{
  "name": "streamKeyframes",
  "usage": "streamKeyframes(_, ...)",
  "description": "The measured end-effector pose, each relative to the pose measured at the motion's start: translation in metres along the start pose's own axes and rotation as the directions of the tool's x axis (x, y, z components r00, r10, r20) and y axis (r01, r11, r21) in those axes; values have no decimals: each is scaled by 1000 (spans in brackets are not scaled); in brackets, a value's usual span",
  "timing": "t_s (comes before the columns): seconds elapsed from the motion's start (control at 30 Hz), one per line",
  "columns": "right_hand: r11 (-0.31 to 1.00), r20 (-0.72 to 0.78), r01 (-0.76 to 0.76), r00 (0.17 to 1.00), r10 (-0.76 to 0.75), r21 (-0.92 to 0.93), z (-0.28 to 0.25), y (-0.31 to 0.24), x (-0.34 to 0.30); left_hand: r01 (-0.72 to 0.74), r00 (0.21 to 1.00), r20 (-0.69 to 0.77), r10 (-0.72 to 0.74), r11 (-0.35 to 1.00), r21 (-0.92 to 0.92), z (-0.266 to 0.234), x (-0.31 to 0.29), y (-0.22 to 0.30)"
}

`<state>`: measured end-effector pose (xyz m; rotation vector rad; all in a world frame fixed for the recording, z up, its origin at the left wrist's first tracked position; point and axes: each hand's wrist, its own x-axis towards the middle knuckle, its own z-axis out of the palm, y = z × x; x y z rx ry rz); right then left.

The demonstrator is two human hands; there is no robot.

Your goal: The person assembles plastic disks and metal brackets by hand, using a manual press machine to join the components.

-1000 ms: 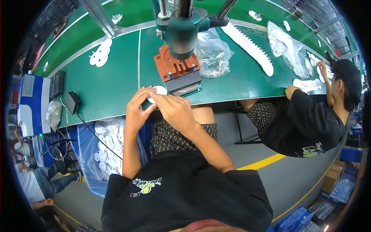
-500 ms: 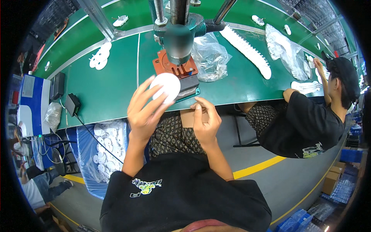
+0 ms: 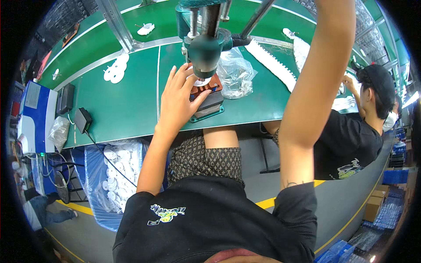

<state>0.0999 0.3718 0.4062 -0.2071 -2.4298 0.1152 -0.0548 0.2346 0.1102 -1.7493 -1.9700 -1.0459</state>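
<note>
Left hand (image 3: 177,103) fingers spread, steadying white disc (image 3: 202,82) on orange fixture (image 3: 213,84); right hand out of view

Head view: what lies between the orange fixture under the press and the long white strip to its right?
A crumpled clear plastic bag lies on the green table between orange fixture and white strip.

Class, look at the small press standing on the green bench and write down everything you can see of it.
The press stands upright at the near edge of the green bench. It has a dark teal round head on metal columns, and below it an orange fixture plate on a dark block with a teal base. A white disc lies on the plate under the head. The left hand rests on the fixture, fingers at the disc. A crumpled clear plastic bag lies just right of it.
</note>
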Motion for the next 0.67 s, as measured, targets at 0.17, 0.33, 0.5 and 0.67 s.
streamKeyframes(0.17,880,-730,298,679,77,370,56,2,-148,-13,1000,3,14,995,-95,2,5,1)
streamKeyframes(0.33,711,-705,258,547,451,654,137,-44,-226,33,999,21,-29,981,-191,10,-1,-11)
streamKeyframes(0.5,752,-769,409,607,199,517,76,-18,-122,-102,993,-68,99,994,-50,10,9,-18)
streamKeyframes(0.67,890,-465,-255,780,420,377,114,10,-146,-53,997,-71,37,967,-248,-15,-21,20)
